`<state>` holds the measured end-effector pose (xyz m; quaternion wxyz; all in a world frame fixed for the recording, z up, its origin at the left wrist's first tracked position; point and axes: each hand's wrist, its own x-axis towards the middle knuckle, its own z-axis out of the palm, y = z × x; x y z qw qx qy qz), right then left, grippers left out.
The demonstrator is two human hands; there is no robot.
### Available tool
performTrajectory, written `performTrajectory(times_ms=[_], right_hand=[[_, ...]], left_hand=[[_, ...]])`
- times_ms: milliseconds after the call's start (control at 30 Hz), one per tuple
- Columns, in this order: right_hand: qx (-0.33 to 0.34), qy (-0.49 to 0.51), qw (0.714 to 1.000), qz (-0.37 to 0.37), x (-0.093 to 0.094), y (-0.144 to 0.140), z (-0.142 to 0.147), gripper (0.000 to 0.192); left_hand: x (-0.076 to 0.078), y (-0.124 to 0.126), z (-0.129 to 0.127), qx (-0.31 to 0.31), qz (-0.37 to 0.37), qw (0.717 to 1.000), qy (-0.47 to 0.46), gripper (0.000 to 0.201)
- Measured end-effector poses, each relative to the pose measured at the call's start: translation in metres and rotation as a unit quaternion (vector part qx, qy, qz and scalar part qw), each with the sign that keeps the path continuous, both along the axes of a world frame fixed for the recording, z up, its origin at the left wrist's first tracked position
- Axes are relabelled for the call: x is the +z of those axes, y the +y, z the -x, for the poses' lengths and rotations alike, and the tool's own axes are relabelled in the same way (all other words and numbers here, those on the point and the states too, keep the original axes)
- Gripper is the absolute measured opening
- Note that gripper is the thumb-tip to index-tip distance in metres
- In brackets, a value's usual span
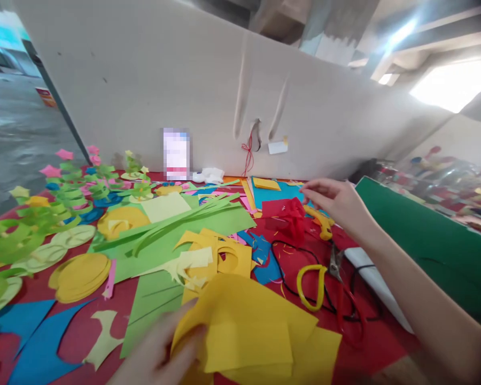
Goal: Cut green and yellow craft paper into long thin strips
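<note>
Left hand (160, 347) at bottom centre pinches folded yellow paper (248, 331); our right hand (336, 206), fingers loosely spread and holding nothing, hovers centre-right just beside red crumpled paper (286, 219), which lies to its left, yellow glue gun (323, 222) beneath

red table (379, 342) | green sheet (192, 230) | yellow sheets (256, 331) | blue scraps (36, 342) | scissors (324, 278)

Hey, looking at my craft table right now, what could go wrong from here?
The right hand reaches over the scissors; its forearm might catch the blades. A black cord loops round them, so lifting the scissors could drag it. The left hand grips folded yellow paper resting on loose scraps, so pulling it may scatter them.
</note>
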<state>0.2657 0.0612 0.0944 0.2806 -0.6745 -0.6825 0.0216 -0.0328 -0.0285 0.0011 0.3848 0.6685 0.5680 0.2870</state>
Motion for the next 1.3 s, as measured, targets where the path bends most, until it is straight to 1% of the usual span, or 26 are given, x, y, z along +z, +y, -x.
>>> performTrajectory(times_ms=[67, 133, 167, 200, 233, 267, 300, 333, 400, 500, 567, 600, 667, 733, 800, 833, 900, 967, 1000, 1067, 1167, 1233, 1300], right_hand=[[-0.066, -0.034, 0.997, 0.016, -0.013, -0.004, -0.032, 0.024], [-0.126, -0.064, 0.989, 0.043, -0.029, -0.005, -0.061, 0.020], [-0.154, -0.078, 0.983, 0.069, -0.038, -0.005, -0.074, 0.020], [-0.178, -0.092, 0.975, 0.102, -0.046, -0.004, -0.084, 0.019], [-0.196, -0.103, 0.966, 0.135, -0.055, -0.003, -0.092, 0.019], [-0.209, -0.113, 0.957, 0.167, -0.062, -0.002, -0.098, 0.020], [-0.218, -0.121, 0.949, 0.192, -0.069, -0.001, -0.102, 0.021], [-0.223, -0.127, 0.943, 0.212, -0.074, -0.001, -0.104, 0.023], [-0.224, -0.136, 0.936, 0.235, -0.083, 0.000, -0.104, 0.027], [-0.220, -0.144, 0.933, 0.247, -0.091, -0.001, -0.099, 0.032], [-0.215, -0.148, 0.933, 0.248, -0.095, -0.002, -0.097, 0.034], [-0.211, -0.149, 0.934, 0.247, -0.096, -0.002, -0.096, 0.035], [-0.202, -0.151, 0.937, 0.243, -0.097, -0.003, -0.095, 0.035], [-0.195, -0.152, 0.939, 0.238, -0.097, -0.004, -0.095, 0.035], [-0.192, -0.155, 0.940, 0.235, -0.097, -0.005, -0.095, 0.034], [-0.192, -0.156, 0.940, 0.234, -0.097, -0.006, -0.094, 0.034], [-0.193, -0.159, 0.940, 0.232, -0.097, -0.007, -0.093, 0.033], [-0.194, -0.161, 0.940, 0.231, -0.097, -0.009, -0.092, 0.033], [-0.194, -0.163, 0.940, 0.230, -0.097, -0.009, -0.092, 0.032], [-0.196, -0.167, 0.939, 0.227, -0.097, -0.010, -0.091, 0.032], [-0.202, -0.172, 0.938, 0.222, -0.097, -0.011, -0.089, 0.032], [-0.203, -0.173, 0.938, 0.223, -0.097, -0.011, -0.088, 0.032], [-0.204, -0.174, 0.937, 0.224, -0.096, -0.012, -0.086, 0.032]], left_hand=[[-0.001, 0.014, 0.008, -0.017, -0.006, 0.997, 0.080, 0.031], [0.002, 0.030, 0.016, -0.043, -0.058, 0.984, 0.160, 0.039], [0.007, 0.037, 0.018, -0.068, -0.083, 0.972, 0.209, 0.044], [0.012, 0.043, 0.020, -0.082, -0.092, 0.952, 0.280, 0.047], [0.020, 0.046, 0.019, -0.084, -0.098, 0.925, 0.358, 0.049], [0.028, 0.048, 0.016, -0.069, -0.120, 0.895, 0.424, 0.050], [0.036, 0.049, 0.010, -0.056, -0.151, 0.870, 0.465, 0.049], [0.043, 0.048, 0.002, -0.052, -0.180, 0.858, 0.479, 0.048], [0.056, 0.046, -0.021, -0.080, -0.241, 0.844, 0.472, 0.044], [0.064, 0.052, -0.073, -0.178, -0.336, 0.833, 0.401, 0.040], [0.063, 0.065, -0.115, -0.244, -0.379, 0.822, 0.347, 0.040], [0.061, 0.074, -0.136, -0.265, -0.390, 0.814, 0.339, 0.041], [0.056, 0.095, -0.176, -0.295, -0.398, 0.800, 0.339, 0.052], [0.050, 0.117, -0.207, -0.316, -0.396, 0.789, 0.348, 0.064], [0.044, 0.135, -0.227, -0.332, -0.382, 0.781, 0.367, 0.073], [0.042, 0.141, -0.234, -0.342, -0.369, 0.776, 0.380, 0.071], [0.037, 0.151, -0.240, -0.366, -0.338, 0.766, 0.407, 0.054], [0.032, 0.155, -0.241, -0.388, -0.311, 0.754, 0.429, 0.037], [0.029, 0.155, -0.241, -0.395, -0.303, 0.750, 0.436, 0.033], [0.023, 0.153, -0.239, -0.394, -0.296, 0.748, 0.445, 0.031], [0.015, 0.148, -0.235, -0.372, -0.300, 0.753, 0.453, 0.034], [0.012, 0.146, -0.233, -0.365, -0.301, 0.754, 0.455, 0.036], [0.012, 0.146, -0.232, -0.373, -0.297, 0.751, 0.456, 0.035]])
